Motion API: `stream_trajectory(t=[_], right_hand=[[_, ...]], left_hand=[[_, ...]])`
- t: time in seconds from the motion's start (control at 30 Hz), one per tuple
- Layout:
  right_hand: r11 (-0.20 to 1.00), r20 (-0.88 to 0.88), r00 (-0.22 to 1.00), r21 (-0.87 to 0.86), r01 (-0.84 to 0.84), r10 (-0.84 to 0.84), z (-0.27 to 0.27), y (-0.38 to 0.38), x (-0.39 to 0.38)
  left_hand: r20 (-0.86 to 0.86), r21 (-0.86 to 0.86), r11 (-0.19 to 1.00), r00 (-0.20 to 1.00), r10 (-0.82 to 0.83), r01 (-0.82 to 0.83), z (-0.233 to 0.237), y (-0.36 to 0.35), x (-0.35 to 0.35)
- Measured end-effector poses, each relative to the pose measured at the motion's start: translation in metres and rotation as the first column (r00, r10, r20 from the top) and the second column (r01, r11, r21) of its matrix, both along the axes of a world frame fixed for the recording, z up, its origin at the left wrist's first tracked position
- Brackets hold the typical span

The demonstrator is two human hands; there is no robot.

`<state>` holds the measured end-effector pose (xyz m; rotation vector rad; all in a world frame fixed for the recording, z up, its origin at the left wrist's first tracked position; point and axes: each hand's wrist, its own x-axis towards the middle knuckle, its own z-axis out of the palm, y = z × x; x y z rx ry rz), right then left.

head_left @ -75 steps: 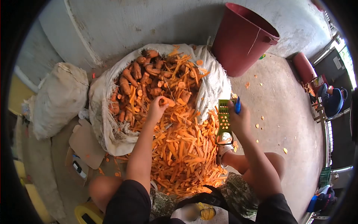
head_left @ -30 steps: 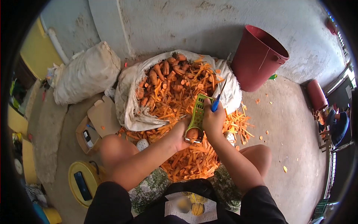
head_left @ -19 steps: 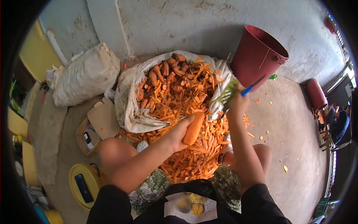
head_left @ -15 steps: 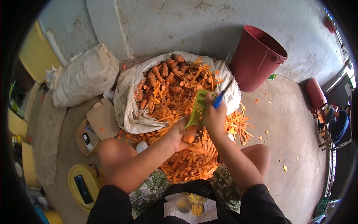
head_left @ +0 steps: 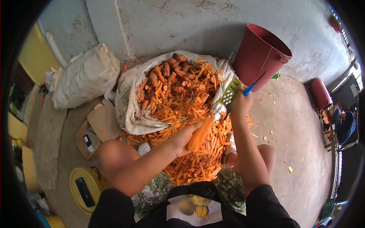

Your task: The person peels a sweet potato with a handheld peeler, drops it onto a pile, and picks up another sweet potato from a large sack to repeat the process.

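My left hand (head_left: 181, 140) is closed around a peeled carrot (head_left: 200, 135), held tilted above a heap of orange peelings (head_left: 195, 165). Away to the upper right, my right hand (head_left: 242, 104) grips a green perforated peeler (head_left: 230, 91). The same hand also holds a knife with a blue handle (head_left: 249, 89), its dark blade pointing up and right. Peeler and carrot are apart. In front of both hands lies an open white sack (head_left: 127, 104) with unpeeled carrots (head_left: 167, 70) and many peelings in it.
A tall red bin (head_left: 254, 60) stands behind the sack, by the wall. At left are a full white sack (head_left: 85, 78), an open cardboard box (head_left: 104, 117) and a yellow bucket (head_left: 76, 178) with a phone on its lid. Another person (head_left: 346, 127) sits far right.
My right hand has moved up and right with the peeler and knife, away from the carrot. The carrot, earlier mostly covered by the peeler, now shows and points up to the right.
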<state>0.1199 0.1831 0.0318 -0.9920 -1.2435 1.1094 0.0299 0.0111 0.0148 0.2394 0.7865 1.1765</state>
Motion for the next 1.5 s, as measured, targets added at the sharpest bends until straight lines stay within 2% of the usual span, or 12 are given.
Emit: stream_trajectory(t=[0.23, 0.43, 0.5, 0.6, 0.67, 0.73, 0.8, 0.9, 0.93, 1.0, 1.33, 1.5], right_hand=[[0.937, 0.135, 0.927, -0.051, -0.346, 0.35, -0.002, -0.079, -0.016], [0.961, 0.307, 0.93, 0.117, -0.25, 0.204, -0.014, -0.067, -0.017], [0.994, 0.189, 0.978, 0.049, -0.101, 0.09, -0.006, -0.042, -0.015], [0.982, 0.189, 0.964, 0.033, 0.187, -0.189, -0.028, 0.035, 0.011], [0.996, -0.063, 0.995, -0.052, 0.071, -0.074, -0.014, 0.036, 0.018], [0.984, 0.101, 0.987, -0.134, -0.114, 0.128, -0.004, 0.021, 0.02], [0.921, 0.288, 0.878, -0.03, -0.389, 0.381, 0.001, -0.003, 0.013], [0.756, 0.658, 0.505, -0.152, -0.637, 0.559, 0.002, -0.029, 0.013], [0.738, 0.766, 0.378, -0.18, -0.65, 0.52, 0.003, -0.038, 0.015], [0.692, 0.841, 0.277, -0.15, -0.706, 0.465, 0.003, -0.05, 0.016], [0.67, 0.813, 0.244, -0.225, -0.707, 0.529, -0.006, -0.064, 0.014], [0.672, 0.803, 0.225, -0.269, -0.69, 0.552, -0.019, -0.058, 0.009]], left_hand=[[0.23, 0.033, 0.977, 0.953, 0.2, -0.212, -0.015, 0.007, -0.016], [0.086, -0.004, 0.97, 0.966, 0.244, -0.245, -0.015, 0.011, -0.01], [0.086, 0.162, 0.985, 0.994, -0.069, 0.055, -0.026, 0.01, -0.018], [0.155, 0.142, 0.971, 0.965, -0.212, 0.191, -0.001, -0.007, -0.004], [0.104, 0.206, 0.96, 0.972, -0.213, 0.188, -0.001, -0.008, -0.009], [-0.247, 0.204, 0.976, 0.969, -0.021, 0.074, -0.003, -0.004, -0.021], [-0.441, 0.17, 0.985, 0.892, 0.097, -0.023, -0.009, -0.003, -0.03], [-0.925, 0.298, 0.95, 0.273, 0.263, 0.091, -0.008, -0.001, -0.044], [-0.926, 0.298, 0.95, 0.269, 0.264, 0.091, -0.006, -0.001, -0.045], [-0.875, 0.437, 0.891, -0.173, 0.452, 0.121, -0.004, -0.002, -0.046], [-0.848, 0.46, 0.884, -0.256, 0.464, 0.08, -0.001, -0.003, -0.046], [-0.829, 0.526, 0.835, -0.122, 0.546, 0.164, 0.012, -0.008, -0.046]])
